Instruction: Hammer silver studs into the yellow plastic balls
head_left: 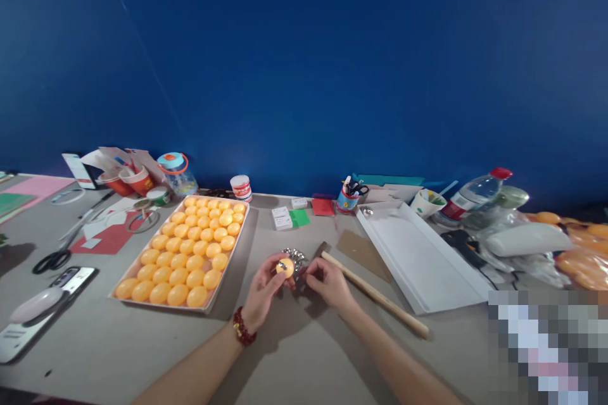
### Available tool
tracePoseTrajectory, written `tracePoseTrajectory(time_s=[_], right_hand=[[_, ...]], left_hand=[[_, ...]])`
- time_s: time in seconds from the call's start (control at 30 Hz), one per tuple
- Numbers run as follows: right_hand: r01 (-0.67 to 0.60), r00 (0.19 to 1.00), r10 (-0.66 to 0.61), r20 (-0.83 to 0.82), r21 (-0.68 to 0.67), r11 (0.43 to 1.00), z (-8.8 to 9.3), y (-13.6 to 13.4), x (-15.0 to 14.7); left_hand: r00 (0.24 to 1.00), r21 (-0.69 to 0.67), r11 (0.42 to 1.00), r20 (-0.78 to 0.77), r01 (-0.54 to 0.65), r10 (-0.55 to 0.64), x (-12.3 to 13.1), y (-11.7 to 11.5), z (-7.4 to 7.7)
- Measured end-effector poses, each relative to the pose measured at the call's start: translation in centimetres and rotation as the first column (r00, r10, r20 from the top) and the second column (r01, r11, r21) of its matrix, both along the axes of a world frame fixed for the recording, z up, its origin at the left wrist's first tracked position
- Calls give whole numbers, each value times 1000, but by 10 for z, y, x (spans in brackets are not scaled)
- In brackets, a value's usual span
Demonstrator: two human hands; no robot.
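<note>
My left hand [264,290] pinches a small yellow-orange ball [285,267] with a small metal piece on its top, a red bead bracelet on the wrist. My right hand [327,283] is closed just right of the ball, fingertips pressed together on something too small to make out. A small pile of shiny metal pieces [294,257] lies on the grey table right behind the ball. A hammer with a wooden handle [375,295] lies just right of my right hand.
A tray [239,245] full of several yellow-orange balls sits to the left. An empty white tray [418,266] lies to the right. Scissors [52,258], a phone, paper cups, a pen cup [346,197], a water bottle [475,195] and bags of balls crowd the edges.
</note>
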State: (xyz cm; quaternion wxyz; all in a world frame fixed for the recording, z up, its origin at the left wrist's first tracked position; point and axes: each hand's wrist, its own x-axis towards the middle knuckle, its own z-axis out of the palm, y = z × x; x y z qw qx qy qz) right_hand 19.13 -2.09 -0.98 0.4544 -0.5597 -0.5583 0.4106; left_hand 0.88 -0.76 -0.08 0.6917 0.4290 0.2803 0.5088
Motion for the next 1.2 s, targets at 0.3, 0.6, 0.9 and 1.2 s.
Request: tracePoseTrajectory(time_s=[0.3, 0.6, 0.9, 1.2], right_hand=[[-19, 909, -73, -411, -214, 977, -1, 6, 9], [-53, 782, -114, -613, -247, 968, 4, 2, 20], [-69, 701, -169, -692, -302, 951, 6, -6, 14], [-274, 634, -45, -772, -279, 920, 26, -30, 0]], left_hand=[[1000, -111, 994, 6, 8, -8, 0, -2, 6], [962, -10, 995, -255, 102, -101, -5, 2, 3], [989, 33, 997, -136, 69, -64, -4, 2, 3], [985, 51, 989, -112, 140, -134, -1, -3, 11]])
